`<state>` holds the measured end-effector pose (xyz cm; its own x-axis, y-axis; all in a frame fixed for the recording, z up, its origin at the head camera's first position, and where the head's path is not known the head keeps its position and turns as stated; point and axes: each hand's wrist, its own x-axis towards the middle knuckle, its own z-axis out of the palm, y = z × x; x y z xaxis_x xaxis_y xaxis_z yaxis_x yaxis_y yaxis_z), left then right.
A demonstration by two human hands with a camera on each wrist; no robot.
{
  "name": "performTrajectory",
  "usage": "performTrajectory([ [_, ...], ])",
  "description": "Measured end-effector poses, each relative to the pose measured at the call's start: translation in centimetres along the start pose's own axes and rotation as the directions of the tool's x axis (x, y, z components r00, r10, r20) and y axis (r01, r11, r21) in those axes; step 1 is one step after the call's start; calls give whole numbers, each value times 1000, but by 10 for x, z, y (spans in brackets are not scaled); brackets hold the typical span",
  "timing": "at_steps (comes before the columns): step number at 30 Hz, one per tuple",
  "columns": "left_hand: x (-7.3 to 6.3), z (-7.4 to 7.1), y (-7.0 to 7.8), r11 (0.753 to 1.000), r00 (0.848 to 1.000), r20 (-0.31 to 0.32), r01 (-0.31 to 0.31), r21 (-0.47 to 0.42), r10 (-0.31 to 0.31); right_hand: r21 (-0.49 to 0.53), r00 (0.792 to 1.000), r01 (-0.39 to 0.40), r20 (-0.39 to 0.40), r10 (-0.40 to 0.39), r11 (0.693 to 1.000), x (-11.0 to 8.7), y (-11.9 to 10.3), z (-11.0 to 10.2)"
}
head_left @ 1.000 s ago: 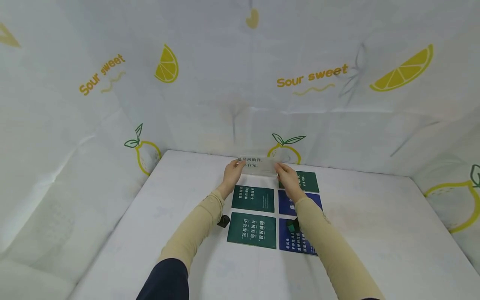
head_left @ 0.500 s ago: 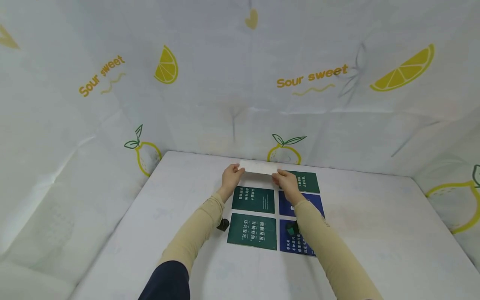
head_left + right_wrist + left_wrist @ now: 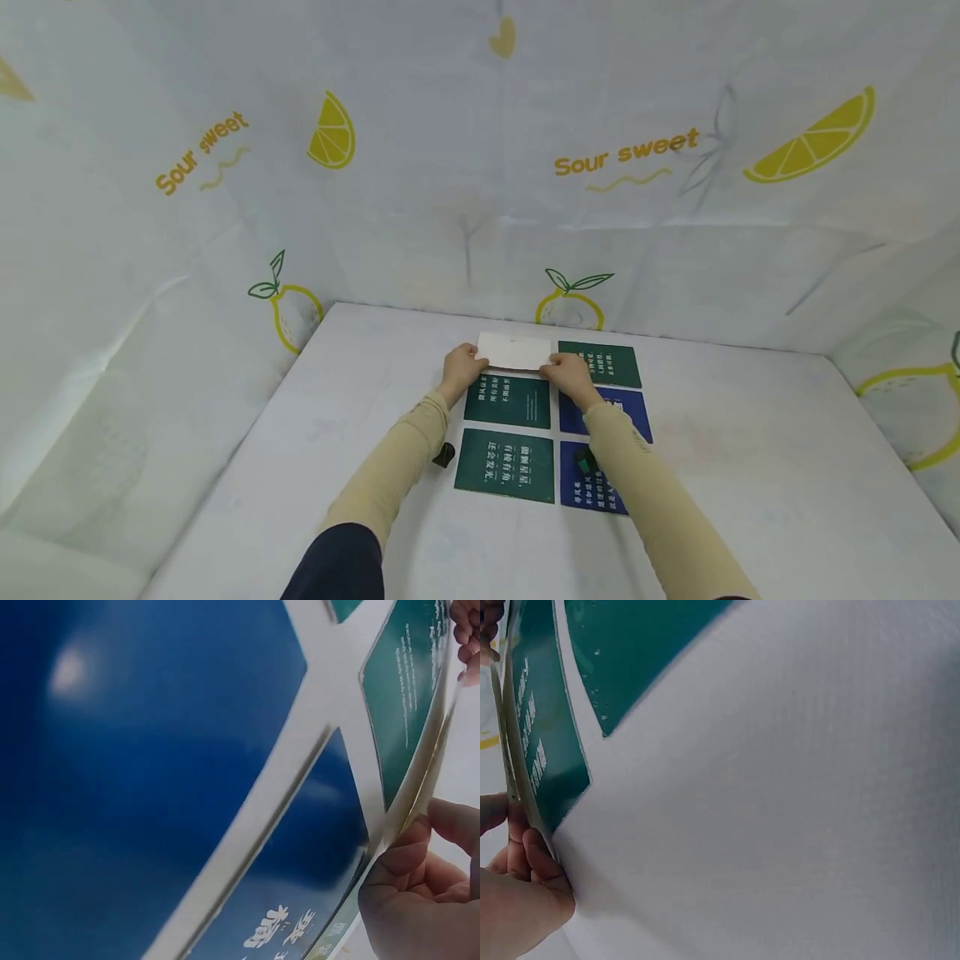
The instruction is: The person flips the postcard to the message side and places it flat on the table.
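A thin white booklet-like sheet (image 3: pixel 514 350) is at the far end of the table in the head view, its near edge brown and slightly bowed. My left hand (image 3: pixel 461 371) pinches its near left corner and my right hand (image 3: pixel 572 377) its near right corner, thumbs on top. In the left wrist view, that hand (image 3: pixel 529 892) holds layered pale edges (image 3: pixel 514 742). The right hand (image 3: pixel 420 892) grips the same edge in the right wrist view. Just nearer lies a green booklet (image 3: pixel 507 402) with white characters; another green one (image 3: pixel 504 467) lies below it.
Right of the held sheet lies a third green booklet (image 3: pixel 618 365). Two blue booklets, one (image 3: pixel 633 408) partly under my right forearm and one (image 3: pixel 588 479) nearer, complete the column. A white sheet wall (image 3: pixel 420 250) with lemon prints stands behind the white table (image 3: pixel 375 367).
A second ago the sheet was held up with printed characters showing. It has since tipped to its blank white face and come down nearer the table, both hands moving slightly toward me with it.
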<state>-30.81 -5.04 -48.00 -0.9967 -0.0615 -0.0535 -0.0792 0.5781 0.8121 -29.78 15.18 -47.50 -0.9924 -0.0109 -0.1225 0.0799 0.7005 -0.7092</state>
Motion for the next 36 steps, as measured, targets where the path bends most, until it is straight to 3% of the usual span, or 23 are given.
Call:
performTrajectory([
  [7,2,3,-1,992,999,-7,-52,116,53,-175,999,52,15,-50,983,-1,-5,1],
  [14,1,4,1,983,998,-16,-51,177,55,-293,999,44,-13,-50,955,-1,-10,4],
  [21,1,3,4,977,998,-25,-43,209,49,-272,999,21,-37,-32,962,-1,-10,6],
  [27,-1,4,9,976,998,-38,-43,215,52,-187,999,-17,-46,9,982,-4,-6,-3],
  [32,-5,3,26,980,995,-28,-87,180,94,-121,998,-28,-57,21,992,-6,-1,-27],
  [36,-7,6,45,984,993,19,-117,134,115,-82,998,-50,-54,45,995,-8,7,-47],
])
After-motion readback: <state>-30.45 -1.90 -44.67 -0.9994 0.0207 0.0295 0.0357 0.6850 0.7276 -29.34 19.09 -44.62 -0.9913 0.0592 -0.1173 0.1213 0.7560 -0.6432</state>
